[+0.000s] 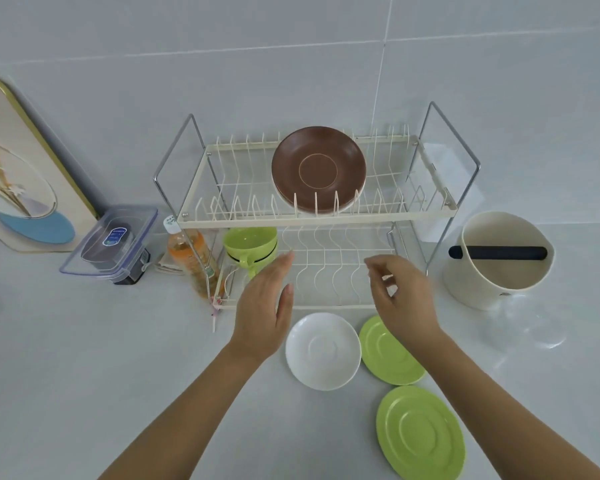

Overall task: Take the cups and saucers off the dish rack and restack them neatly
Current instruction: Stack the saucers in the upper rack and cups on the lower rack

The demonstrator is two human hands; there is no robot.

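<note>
A two-tier cream wire dish rack (312, 216) stands against the wall. Brown saucers (318, 169) lean upright in its top tier. Stacked green cups (251, 245) sit at the left end of the lower tier. On the counter in front lie a white saucer (323, 351) and two green saucers, one (388, 355) beside it and one (420, 433) nearer me. My left hand (265, 306) is flat with fingers apart, just right of the cups. Empty, my right hand (400, 296) hovers at the rack's lower front edge with loosely curled fingers.
A cream bucket with a dark bar (499, 259) stands right of the rack. A bottle of orange drink (191, 258), a clear lidded container (113, 242) and a framed picture (25, 174) are to the left. A clear glass object (534, 327) sits right of my right hand.
</note>
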